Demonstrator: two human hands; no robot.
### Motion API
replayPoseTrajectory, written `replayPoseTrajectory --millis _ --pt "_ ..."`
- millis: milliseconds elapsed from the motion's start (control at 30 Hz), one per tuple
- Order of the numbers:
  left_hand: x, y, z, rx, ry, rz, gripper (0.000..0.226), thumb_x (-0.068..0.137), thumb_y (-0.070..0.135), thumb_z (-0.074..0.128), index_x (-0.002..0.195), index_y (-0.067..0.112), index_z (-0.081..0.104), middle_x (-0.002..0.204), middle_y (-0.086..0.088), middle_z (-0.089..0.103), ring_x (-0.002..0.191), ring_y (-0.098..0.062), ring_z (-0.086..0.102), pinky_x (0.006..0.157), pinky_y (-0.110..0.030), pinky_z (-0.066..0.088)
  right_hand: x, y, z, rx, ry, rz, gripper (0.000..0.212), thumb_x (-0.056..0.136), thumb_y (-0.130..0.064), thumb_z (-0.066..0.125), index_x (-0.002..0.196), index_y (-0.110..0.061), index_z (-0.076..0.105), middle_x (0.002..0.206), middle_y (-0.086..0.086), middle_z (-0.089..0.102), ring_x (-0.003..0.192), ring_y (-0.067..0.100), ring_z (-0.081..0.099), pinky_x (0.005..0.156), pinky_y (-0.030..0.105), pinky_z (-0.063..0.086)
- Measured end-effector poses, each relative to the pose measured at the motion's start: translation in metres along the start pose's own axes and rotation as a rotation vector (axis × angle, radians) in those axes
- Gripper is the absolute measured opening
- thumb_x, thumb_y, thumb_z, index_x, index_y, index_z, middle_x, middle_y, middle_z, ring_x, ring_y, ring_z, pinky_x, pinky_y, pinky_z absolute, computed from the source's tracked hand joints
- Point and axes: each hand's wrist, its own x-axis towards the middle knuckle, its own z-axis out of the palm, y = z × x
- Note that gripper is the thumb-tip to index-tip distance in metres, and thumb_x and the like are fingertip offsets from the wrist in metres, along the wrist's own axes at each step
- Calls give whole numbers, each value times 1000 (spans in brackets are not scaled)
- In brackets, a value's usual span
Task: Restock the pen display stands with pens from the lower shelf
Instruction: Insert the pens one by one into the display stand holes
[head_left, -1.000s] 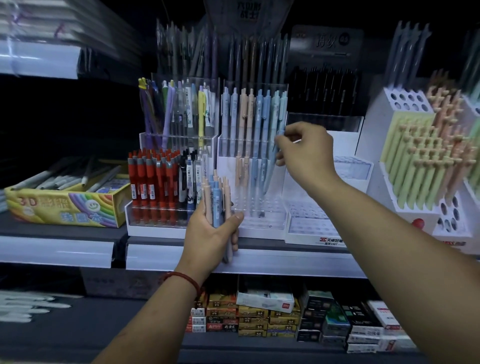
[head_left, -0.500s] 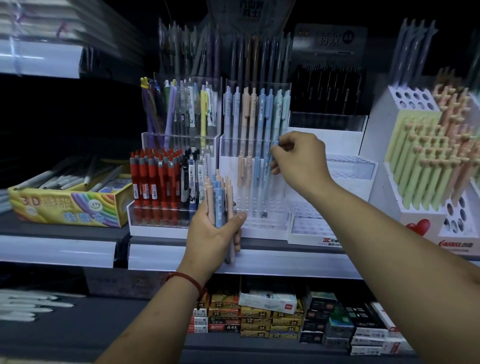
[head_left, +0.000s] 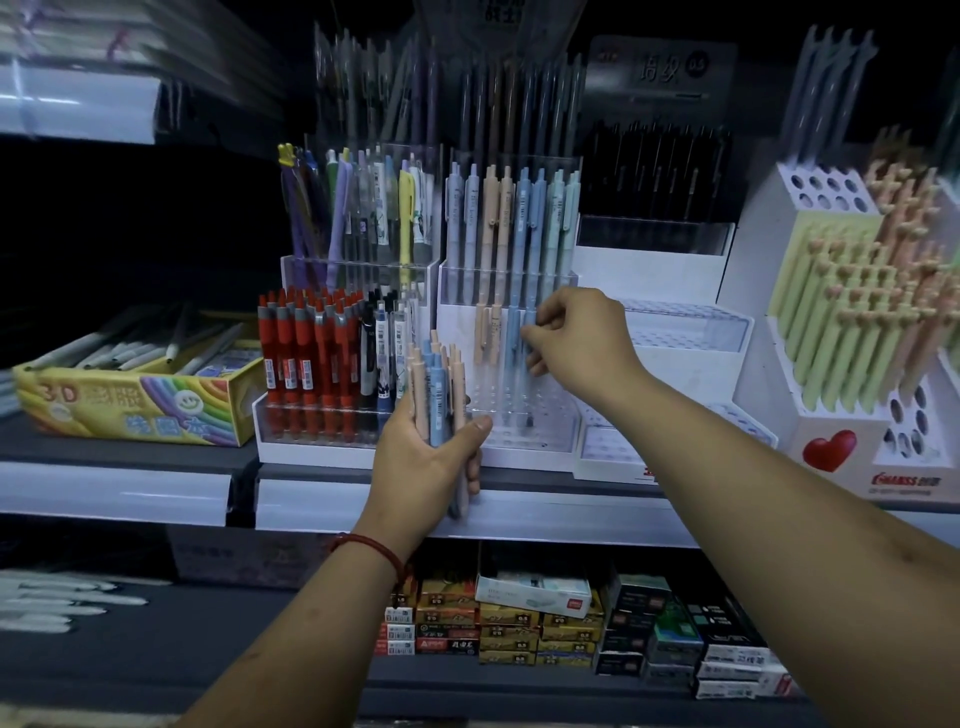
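My left hand (head_left: 434, 457) grips a bundle of pastel pens (head_left: 435, 387), peach and blue, held upright in front of the clear tiered pen stand (head_left: 524, 415). My right hand (head_left: 576, 338) pinches a light blue pen (head_left: 529, 343) at the stand's middle tier, beside peach pens (head_left: 485, 335) and another blue one standing there. The stand's upper tier holds a row of pastel pens (head_left: 511, 213). Its front tier shows bare holes. Boxes of pens (head_left: 519, 621) lie on the lower shelf below.
A stand of red and black pens (head_left: 322, 364) is just left of my left hand. A yellow box (head_left: 135, 405) sits further left. An unfilled white stand (head_left: 675, 358) and a white holder with green and peach pens (head_left: 852, 312) are to the right.
My right hand has come down from the upper tier to the middle tier with the blue pen. My left hand kept its bundle in about the same place.
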Motion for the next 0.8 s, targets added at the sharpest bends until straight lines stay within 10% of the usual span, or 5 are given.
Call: replayPoseTrajectory --millis 200,400,600,800 --pt "1 1 0 5 4 -10 21 93 10 75 98 17 56 58 -8 58 51 -29 54 53 -40 54 -29 -14 7 -44 141 -121 17 95 -22 67 107 -13 60 94 0 61 81 13 57 67 26 42" --pt "-1 8 0 84 -3 49 19 95 9 71 108 10 57 57 -11 62 47 -35 58 46 -39 52 -59 -45 7 318 -310 -247 16 89 -24 79 89 -10 72 75 1 67 58 7 60 54 17 46" --pt "-2 8 1 133 20 61 22 94 4 70 99 20 56 57 -5 63 48 -31 59 45 -38 52 -58 -52 12 251 -352 -169 18 87 -12 80 90 -2 65 67 9 64 47 13 63 49 25 53" --pt "-1 8 1 98 15 31 27 93 7 74 104 -7 55 59 -16 59 45 -31 57 44 -37 52 -54 -54 5 349 -271 -165 11 91 -7 74 87 -2 65 69 13 64 52 20 63 49 29 50"
